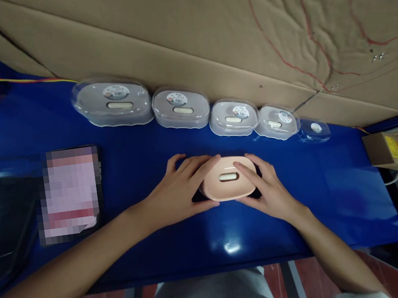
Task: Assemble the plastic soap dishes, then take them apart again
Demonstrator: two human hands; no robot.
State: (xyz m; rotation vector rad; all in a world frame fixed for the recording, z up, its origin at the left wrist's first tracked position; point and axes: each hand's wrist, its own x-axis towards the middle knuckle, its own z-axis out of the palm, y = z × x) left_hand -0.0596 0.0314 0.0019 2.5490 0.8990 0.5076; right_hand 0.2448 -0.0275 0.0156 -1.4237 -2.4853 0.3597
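Between my two hands is a peach-coloured oval plastic box (221,191) with a pale bar-shaped handle in a slot on its top. My left hand (185,185) grips its left end, thumb along the near side and fingers over the far edge. On the right end my right hand (268,186) is closed round the box, with one finger lying across its top. The box's underside is hidden. Behind it stands a row of similar oval boxes in clear covers with round labels, among them a large one (117,112) and a smaller one (182,114).
The boxes line a brown cardboard wall (170,45) along the back of the blue table (139,142). A clear cover (314,130) ends the row. At left lie a phone with a blurred screen (71,192) and a dark glossy object (3,219). A cardboard carton (386,153) stands far right.
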